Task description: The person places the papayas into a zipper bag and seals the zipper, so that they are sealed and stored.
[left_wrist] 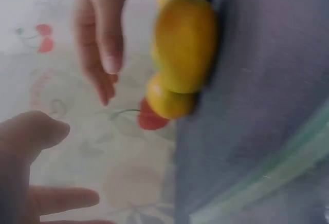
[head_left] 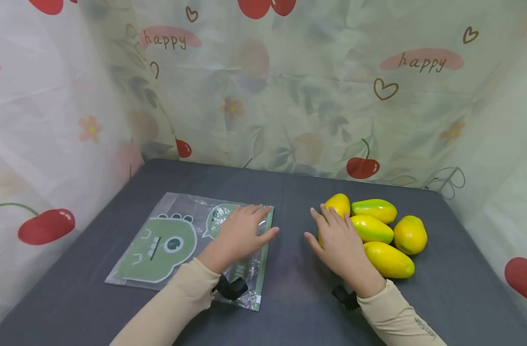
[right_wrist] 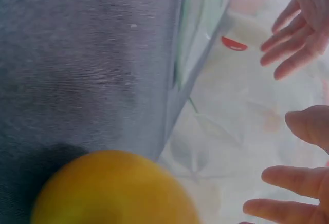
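Observation:
A clear zip bag with a green cartoon dinosaur print lies flat on the left of the table; its green zip edge faces right, with a white slider at the near corner. My left hand hovers over the bag's right part, fingers extended, holding nothing. Several yellow-green mangoes lie grouped at the right. My right hand is held above their left side, fingers spread and grasping nothing, hiding part of one mango. In the right wrist view a mango sits below the fingers, apart from them.
A dark grey cloth covers the table. Printed curtains hang at the back and both sides. A thin looped cord is by the far right corner. Each wrist wears a black camera strap.

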